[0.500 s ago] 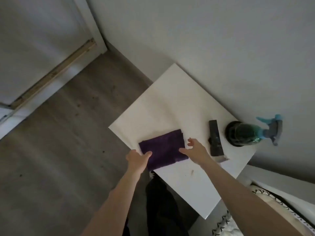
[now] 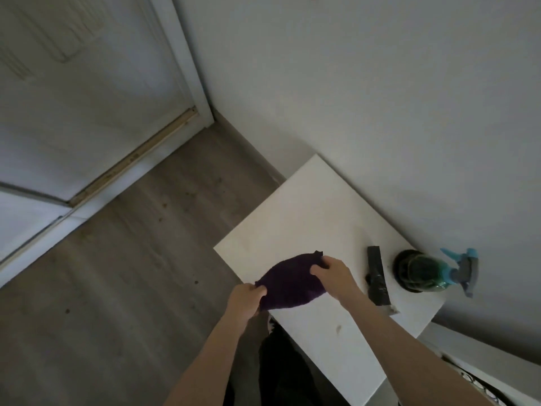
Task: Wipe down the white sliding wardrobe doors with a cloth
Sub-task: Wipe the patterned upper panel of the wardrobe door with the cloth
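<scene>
Purple cloth [image 2: 289, 284] (left hand [image 2: 244, 300], right hand [image 2: 333, 276] pinching ends) slants up-right.

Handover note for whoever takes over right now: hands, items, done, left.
Left hand: pinches the near end of the purple cloth.
Right hand: grips the cloth's far end.
The cloth is bunched between both hands over the white table. A spray bottle stands at the table's right edge by the wall, untouched. The white sliding doors are to the left, across the floor.
Done: cloth in hand.
Left: carry the cloth to the doors and wipe them down.
</scene>
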